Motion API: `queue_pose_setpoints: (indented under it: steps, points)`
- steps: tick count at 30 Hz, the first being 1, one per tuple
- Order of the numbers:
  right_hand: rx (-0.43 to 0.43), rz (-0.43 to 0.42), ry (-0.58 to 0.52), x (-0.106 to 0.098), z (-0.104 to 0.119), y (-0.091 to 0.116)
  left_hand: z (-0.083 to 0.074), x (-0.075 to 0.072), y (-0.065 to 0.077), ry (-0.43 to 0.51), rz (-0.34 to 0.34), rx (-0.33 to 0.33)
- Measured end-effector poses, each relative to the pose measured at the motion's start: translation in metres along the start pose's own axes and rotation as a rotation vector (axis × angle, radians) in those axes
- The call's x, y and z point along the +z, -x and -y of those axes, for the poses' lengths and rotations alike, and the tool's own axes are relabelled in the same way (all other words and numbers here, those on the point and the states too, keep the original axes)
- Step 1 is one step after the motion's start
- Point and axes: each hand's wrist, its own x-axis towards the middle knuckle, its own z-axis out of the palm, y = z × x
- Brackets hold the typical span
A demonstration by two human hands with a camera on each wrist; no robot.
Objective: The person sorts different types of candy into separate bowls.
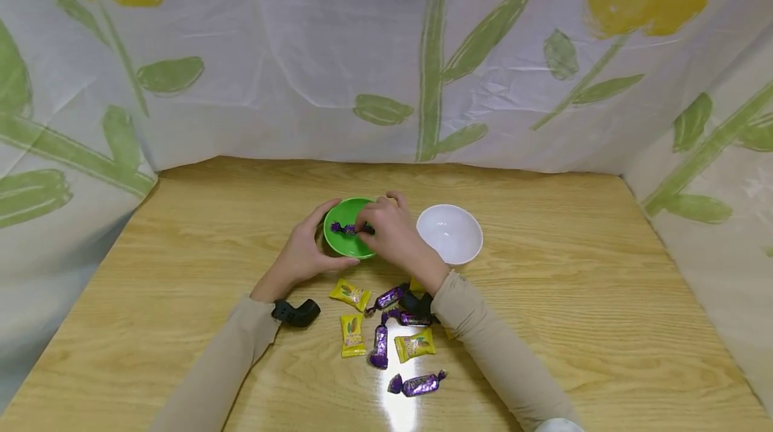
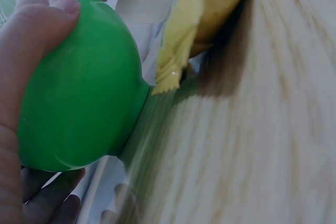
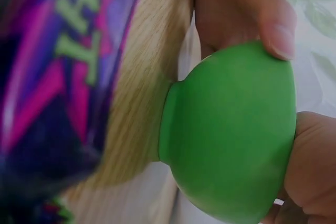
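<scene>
A green bowl [image 1: 352, 249] stands on the table, held by my left hand [image 1: 304, 249] with the thumb at its near side and the fingers round its far left rim. My right hand [image 1: 391, 229] reaches over the bowl's right side, its fingertips pinching a candy in a purple twist wrapper [image 1: 345, 229] inside the bowl; the candy's right part is mostly hidden by the fingers. In the left wrist view, the left thumb presses the rim of the green bowl [image 2: 84, 87]. The right wrist view shows the bowl [image 3: 236, 129] between both hands.
Right of the green bowl stands a white bowl [image 1: 449, 234]. Nearer me lie several purple-wrapped candies [image 1: 421, 385] and several yellow-wrapped candies [image 1: 353, 335], some partly under the right wrist. Black wrist devices [image 1: 296, 313] sit low by the sleeves. A flower-patterned curtain [image 1: 290, 83] borders the table.
</scene>
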Motion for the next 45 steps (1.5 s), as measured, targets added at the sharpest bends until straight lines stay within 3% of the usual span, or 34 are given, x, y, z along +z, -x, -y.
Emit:
queue_pose_setpoints:
  steps: [7,15,29,37,45]
  points:
    - [0.069,0.047,0.047,-0.001,0.005,-0.002,0.0,0.0,-0.001,-0.005,-0.012,-0.008]
    - [0.068,0.069,0.096,-0.002,0.007,-0.002,-0.001,-0.001,-0.001,-0.014,0.0,-0.013]
    - [0.035,-0.002,-0.063,-0.025,0.008,0.006,-0.003,0.001,-0.004,-0.005,0.035,-0.017]
    - [-0.002,-0.017,-0.058,-0.037,0.016,0.017,0.002,-0.001,-0.004,-0.007,0.012,-0.008]
    - [-0.025,0.026,-0.05,-0.044,0.022,0.041,0.004,-0.002,-0.005,-0.004,0.001,-0.009]
